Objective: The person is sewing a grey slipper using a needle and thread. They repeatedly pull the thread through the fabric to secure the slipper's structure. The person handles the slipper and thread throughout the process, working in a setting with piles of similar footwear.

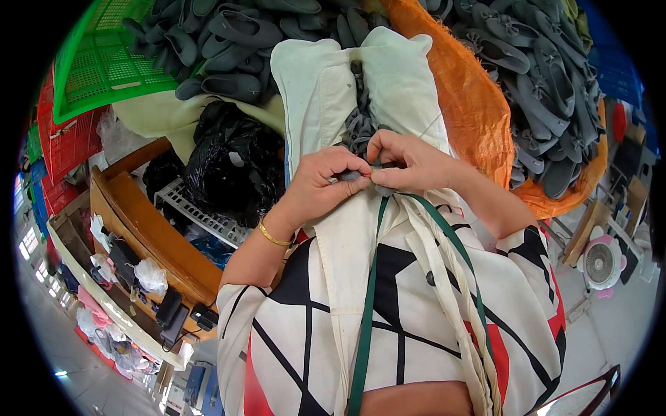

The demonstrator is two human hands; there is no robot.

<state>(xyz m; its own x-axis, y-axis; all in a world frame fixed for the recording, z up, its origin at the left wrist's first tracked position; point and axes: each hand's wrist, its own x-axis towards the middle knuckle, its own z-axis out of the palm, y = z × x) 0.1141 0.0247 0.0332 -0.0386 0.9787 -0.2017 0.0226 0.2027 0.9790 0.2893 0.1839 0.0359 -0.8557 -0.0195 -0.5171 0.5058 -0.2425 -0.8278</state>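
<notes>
Above my lap my two hands meet, fingertips almost touching. My left hand (329,177) is closed in a pinch on a small grey piece (349,176) with a spot of red at its edge. On the other side my right hand (411,163) pinches close to that red spot, thumb and forefinger bent together; what its fingertips hold is too small to make out. A thin dark line like thread (431,119) slants up beside the right hand. Just beyond the fingers, several grey bows (359,127) lie in the dip between the knees of my pale apron (309,97).
Grey flat shoes (239,31) are heaped ahead on the left. An orange woven sack (472,90) at the right holds more grey shoes (541,83), some with bows. Left stand a green crate (104,76), a black plastic bag (232,156) and a wooden drawer (152,229). A fan (602,262) stands far right.
</notes>
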